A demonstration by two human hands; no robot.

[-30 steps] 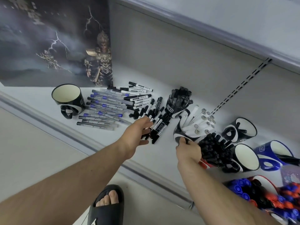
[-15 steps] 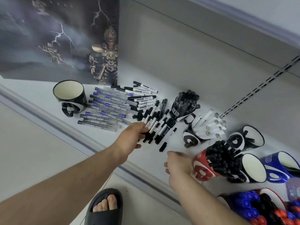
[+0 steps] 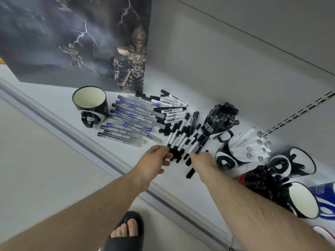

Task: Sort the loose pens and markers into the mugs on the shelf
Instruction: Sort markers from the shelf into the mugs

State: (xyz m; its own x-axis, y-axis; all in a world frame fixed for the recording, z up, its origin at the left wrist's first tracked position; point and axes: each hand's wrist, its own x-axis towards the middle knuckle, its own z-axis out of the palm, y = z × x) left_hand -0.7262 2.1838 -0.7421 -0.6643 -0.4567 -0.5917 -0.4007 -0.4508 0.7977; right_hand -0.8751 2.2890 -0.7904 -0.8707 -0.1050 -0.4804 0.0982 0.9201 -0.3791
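Note:
A pile of loose black-and-white markers point(image 3: 181, 134) lies fanned on the white shelf point(image 3: 54, 98). My left hand point(image 3: 154, 162) pinches the near ends of several of them. My right hand point(image 3: 203, 160) reaches in beside it, its fingers touching the pile's near right end, with one black marker point(image 3: 190, 173) lying just under it. To the left lie clear pens with blue parts point(image 3: 126, 120) next to an empty black mug point(image 3: 102, 107). A black mug of dark markers point(image 3: 210, 127) and a mug of white markers point(image 3: 224, 156) lie tipped on the right.
A red mug point(image 3: 240, 178) packed with black pens, two empty black-and-white mugs point(image 3: 282, 162) point(image 3: 304, 201) and a blue mug point(image 3: 324, 192) crowd the right end. A dark poster point(image 3: 72, 33) stands at the back left. The shelf's front rail point(image 3: 72, 134) runs diagonally; my sandalled foot point(image 3: 126, 230) is below.
My right hand left the mug of white markers and moved left to the marker pile. My left hand stayed at the pile's near end, drawing the markers slightly closer.

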